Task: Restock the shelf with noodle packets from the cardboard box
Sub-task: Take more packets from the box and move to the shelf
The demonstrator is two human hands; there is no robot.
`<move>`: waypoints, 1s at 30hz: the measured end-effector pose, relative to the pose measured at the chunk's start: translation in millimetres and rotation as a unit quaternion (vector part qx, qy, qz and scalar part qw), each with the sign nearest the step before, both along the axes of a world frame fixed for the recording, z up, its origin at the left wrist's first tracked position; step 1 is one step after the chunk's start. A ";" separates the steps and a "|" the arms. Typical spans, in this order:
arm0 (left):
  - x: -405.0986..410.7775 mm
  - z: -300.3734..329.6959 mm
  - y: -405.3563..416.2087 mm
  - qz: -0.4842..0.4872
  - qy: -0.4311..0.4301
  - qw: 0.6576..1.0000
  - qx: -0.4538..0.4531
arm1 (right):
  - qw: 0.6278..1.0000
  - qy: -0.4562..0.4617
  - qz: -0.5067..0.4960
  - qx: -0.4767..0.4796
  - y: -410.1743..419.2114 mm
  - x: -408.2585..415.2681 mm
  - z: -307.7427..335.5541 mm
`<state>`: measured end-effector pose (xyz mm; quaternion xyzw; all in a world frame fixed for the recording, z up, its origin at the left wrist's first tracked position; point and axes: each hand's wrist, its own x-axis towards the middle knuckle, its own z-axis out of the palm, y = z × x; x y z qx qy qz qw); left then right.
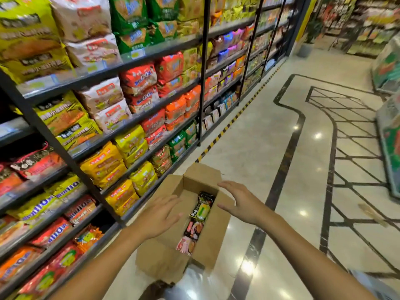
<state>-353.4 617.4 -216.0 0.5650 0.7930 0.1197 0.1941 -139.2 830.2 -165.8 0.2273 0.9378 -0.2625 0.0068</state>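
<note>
An open cardboard box (213, 239) stands on the shop floor beside the shelving, its flaps folded out. Inside lie a black and yellow-green noodle packet (202, 207), a black and red packet (193, 229) and a pink packet (185, 245) in a row. My left hand (161, 214) hovers over the box's left side with fingers straight, holding nothing. My right hand (240, 201) is spread above the box's right wall, also holding nothing. The dark metal shelf (138, 118) on the left is packed with noodle multipacks.
Shelving runs along the whole left side into the distance, with a yellow-black striped strip (225, 131) at its foot. Glossy tiled floor (303, 169) with dark inlaid lines spreads to the right. Display units (389, 135) stand at the right edge.
</note>
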 end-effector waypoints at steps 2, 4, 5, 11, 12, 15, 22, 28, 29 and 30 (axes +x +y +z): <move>7.6 -4.0 5.0 0.028 -0.021 0.999 0.001 | 0.999 -0.003 0.026 -0.021 12.4 -2.1 -10.1; 9.2 -5.2 7.1 0.064 -0.035 0.997 0.010 | 0.998 -0.010 0.055 -0.033 25.0 -9.8 -21.4; 8.6 -6.5 7.8 0.078 -0.038 0.996 0.013 | 0.997 -0.013 0.065 -0.038 33.1 -15.9 -26.7; -18.9 -38.1 25.0 0.131 -0.059 0.990 0.000 | 0.995 -0.027 0.082 -0.060 72.7 -60.3 -43.1; -25.0 -45.8 29.9 0.139 -0.062 0.988 -0.006 | 0.994 -0.033 0.085 -0.060 79.3 -65.8 -44.4; -41.3 -65.3 47.5 0.155 -0.076 0.985 -0.027 | 0.992 -0.057 0.099 -0.058 104.3 -81.1 -47.4; -68.6 -95.6 71.5 0.234 -0.101 0.966 -0.043 | 0.984 -0.089 0.148 -0.050 165.9 -151.2 -50.2; -85.5 -135.0 86.3 0.318 -0.145 0.932 -0.098 | 0.960 -0.148 0.227 -0.071 206.9 -235.4 -104.2; -87.3 -139.0 91.7 0.335 -0.152 0.924 -0.104 | 0.954 -0.158 0.242 -0.075 210.7 -250.1 -114.8; -90.1 -144.3 98.4 0.355 -0.159 0.916 -0.104 | 0.949 -0.170 0.255 -0.075 215.2 -263.9 -128.0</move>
